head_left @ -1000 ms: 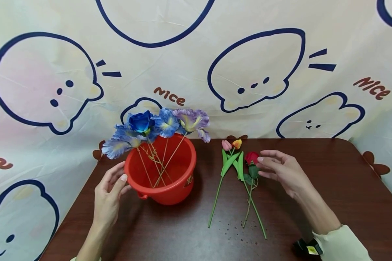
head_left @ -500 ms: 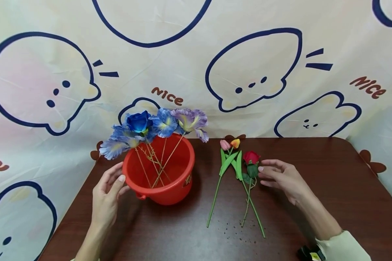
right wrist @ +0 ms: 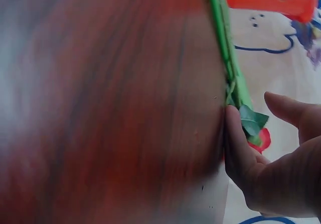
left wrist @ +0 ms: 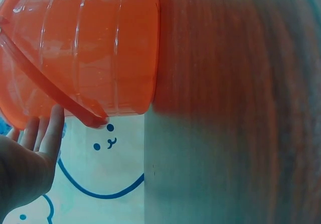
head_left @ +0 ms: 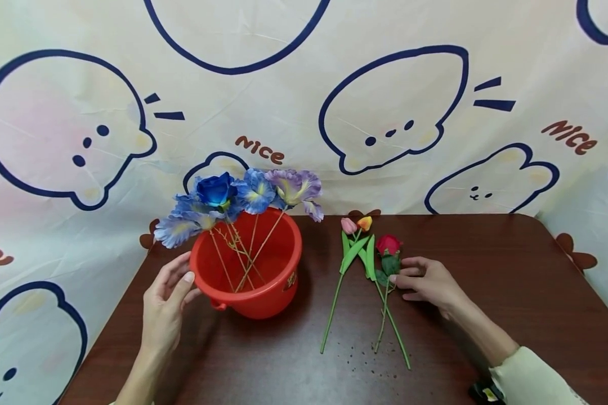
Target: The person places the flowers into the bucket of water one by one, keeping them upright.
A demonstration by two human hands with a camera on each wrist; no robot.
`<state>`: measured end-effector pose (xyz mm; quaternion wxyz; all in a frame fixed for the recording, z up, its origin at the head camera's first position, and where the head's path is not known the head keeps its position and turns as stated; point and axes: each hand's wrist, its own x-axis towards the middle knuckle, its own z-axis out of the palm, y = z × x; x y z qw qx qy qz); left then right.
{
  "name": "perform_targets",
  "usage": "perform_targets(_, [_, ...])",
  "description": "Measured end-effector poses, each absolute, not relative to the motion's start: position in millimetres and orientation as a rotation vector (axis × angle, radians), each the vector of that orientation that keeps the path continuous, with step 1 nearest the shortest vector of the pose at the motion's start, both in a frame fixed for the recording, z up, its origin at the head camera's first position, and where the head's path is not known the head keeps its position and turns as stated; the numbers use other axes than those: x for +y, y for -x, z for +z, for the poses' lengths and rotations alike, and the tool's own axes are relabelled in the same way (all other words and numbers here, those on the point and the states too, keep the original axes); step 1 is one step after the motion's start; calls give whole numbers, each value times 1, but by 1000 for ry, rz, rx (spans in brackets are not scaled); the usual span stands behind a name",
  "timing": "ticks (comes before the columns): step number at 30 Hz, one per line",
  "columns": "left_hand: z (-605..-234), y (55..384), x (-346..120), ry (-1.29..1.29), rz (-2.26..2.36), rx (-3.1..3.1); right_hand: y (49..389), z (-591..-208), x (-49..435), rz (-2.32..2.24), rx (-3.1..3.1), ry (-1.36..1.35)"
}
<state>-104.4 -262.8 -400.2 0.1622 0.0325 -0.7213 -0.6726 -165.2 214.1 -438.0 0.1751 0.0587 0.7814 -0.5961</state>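
A red bucket (head_left: 245, 264) stands left of centre, with a blue rose (head_left: 216, 190) and several blue and purple irises (head_left: 295, 187) leaning in it. Against the outer left side of the bucket rests my left hand (head_left: 164, 306), its fingers extended; the left wrist view shows its fingertips by the bucket's handle (left wrist: 47, 83). My right hand (head_left: 430, 286) is beside the red rose (head_left: 388, 245) lying on the table, fingers low at its leaves (right wrist: 252, 119) and thumb held apart from the fingers. Just left of that rose lie a pink tulip (head_left: 348, 226) and an orange-yellow tulip (head_left: 365, 224).
The dark wooden table (head_left: 263, 360) carries small dark crumbs (head_left: 367, 363) near the tulip stems. A black object (head_left: 485, 392) lies by the right sleeve. Behind the table hangs a pale cloth (head_left: 284, 112) with blue-outlined cartoon figures.
My right hand has moved down and slightly left, from beside the rose's bloom to its leaves and upper stem. The left hand and bucket stay in place; the camera view has shifted slightly.
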Motion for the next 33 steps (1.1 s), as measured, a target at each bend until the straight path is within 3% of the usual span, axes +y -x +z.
perform_targets(15, [-400, 103, -263, -105, -1931, -2050, 178, -443, 191, -1361, 2600, -150])
perform_targets(33, [-400, 103, -262, -106, -1915, -2060, 182, -429, 204, -1663, 2317, -175])
